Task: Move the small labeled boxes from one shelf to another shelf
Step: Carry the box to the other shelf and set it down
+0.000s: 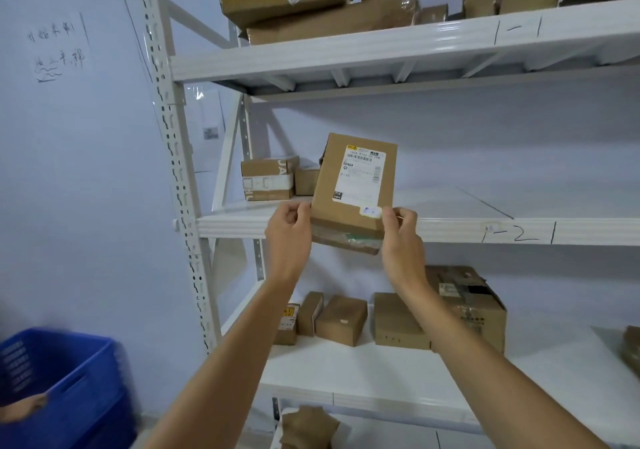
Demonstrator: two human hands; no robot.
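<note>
Both arms up, left grip (289, 229) & right grip (401, 230) pinching.

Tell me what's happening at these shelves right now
A person is holding a flat cardboard box with a white shipping label in front of a white metal rack. The left hand and right hand grip its lower corners, tilting it up at the shelf marked 1-2. Two small boxes already sit at that shelf's back left. More boxes remain on the shelf below.

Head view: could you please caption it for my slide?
Both hands hold a labeled box upright before shelf 1-2.
</note>
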